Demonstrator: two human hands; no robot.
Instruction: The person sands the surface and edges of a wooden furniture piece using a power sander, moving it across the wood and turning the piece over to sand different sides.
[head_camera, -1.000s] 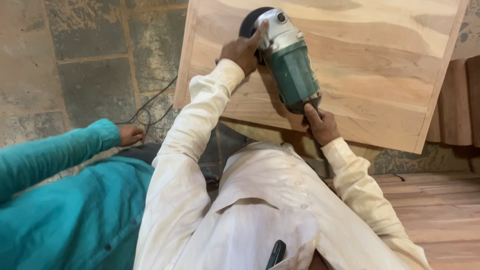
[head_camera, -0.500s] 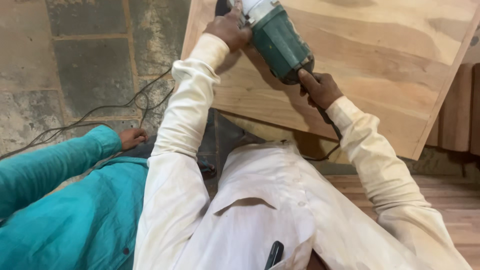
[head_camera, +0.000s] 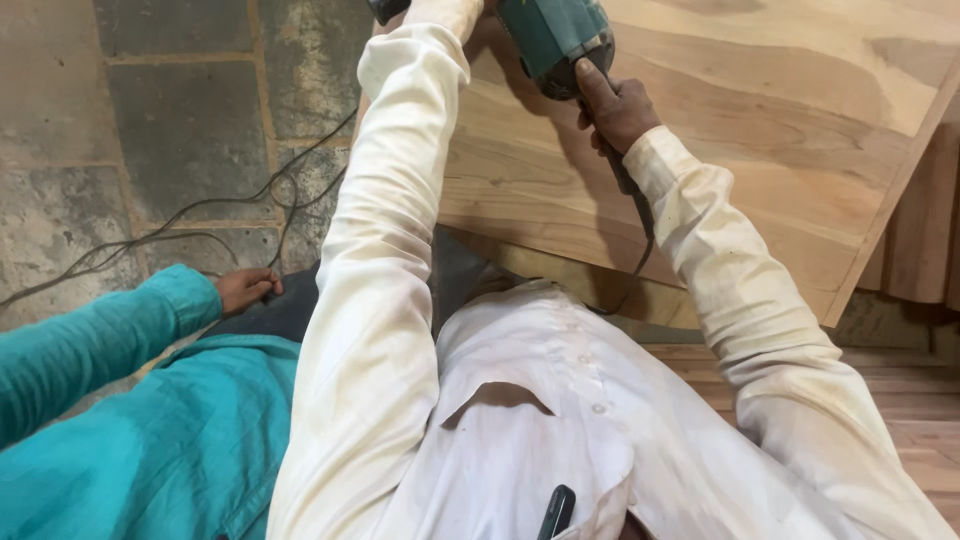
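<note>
Stone floor borders the wooden panel (head_camera: 760, 130), where the green power tool (head_camera: 555, 35) has moved toward its far edge, right hand (head_camera: 615, 105) clamped around the rear handle, left hand out of view.

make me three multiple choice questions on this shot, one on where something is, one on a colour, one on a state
1. Where does the power tool sit?
A. on the wooden panel
B. on the stone floor
C. in the shirt pocket

2. What colour is the sleeve of the person at the side?
A. red
B. teal
C. black

3. How is the right hand?
A. lying flat and open on the floor
B. closed round the rear of the tool
C. tucked in a pocket

Answers:
1. A, the green tool body lies against the pale wood at the top edge of the view.
2. B, the arm at lower left is clad in teal cloth.
3. B, the fingers wrap the tool's dark rear end where the cable leaves it.
</note>
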